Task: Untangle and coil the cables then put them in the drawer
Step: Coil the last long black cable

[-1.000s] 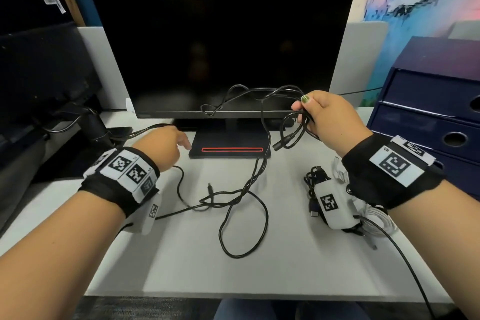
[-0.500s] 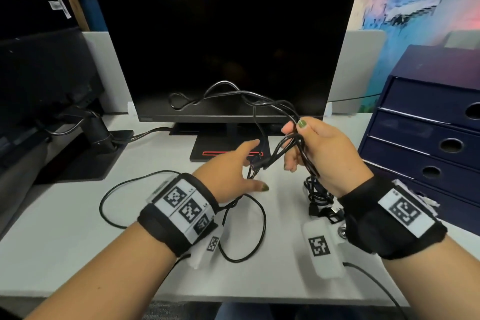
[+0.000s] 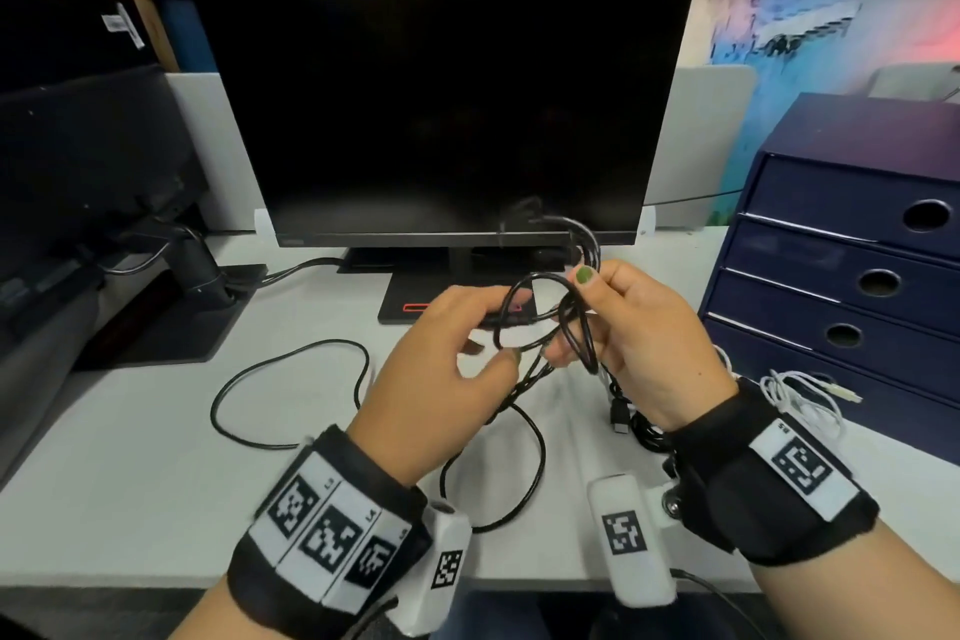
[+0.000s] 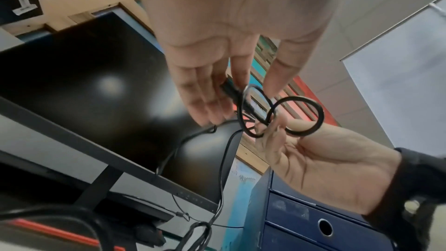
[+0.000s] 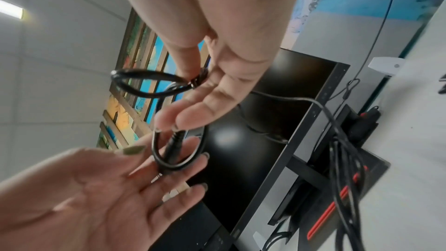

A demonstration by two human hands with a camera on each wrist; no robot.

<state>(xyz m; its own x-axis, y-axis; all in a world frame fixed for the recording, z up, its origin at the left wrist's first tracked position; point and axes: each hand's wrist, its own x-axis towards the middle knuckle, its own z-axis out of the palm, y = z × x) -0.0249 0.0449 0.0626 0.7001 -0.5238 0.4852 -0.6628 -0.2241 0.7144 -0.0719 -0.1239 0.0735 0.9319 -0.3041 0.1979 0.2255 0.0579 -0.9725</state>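
A long black cable [image 3: 540,322] is held up in front of the monitor stand by both hands. My right hand [image 3: 576,317] pinches several gathered loops of it between thumb and fingers; the right wrist view shows that pinch on the cable [image 5: 199,79]. My left hand [image 3: 488,333] holds the cable's plug end [image 4: 229,91] between thumb and fingers, right beside the right hand. The rest of the cable trails down in slack loops on the desk [image 3: 291,379]. A dark blue drawer unit [image 3: 852,244] stands at the right, its drawers closed.
A black monitor [image 3: 441,109] on its stand fills the back of the white desk [image 3: 130,457]. A white cable [image 3: 800,395] and a second black cable with a plug [image 3: 621,416] lie by the drawer unit. Another monitor stand sits at the left.
My left hand came across from the left of the desk to the right hand and took the plug end. The raised loops have been drawn in closer to the right hand.
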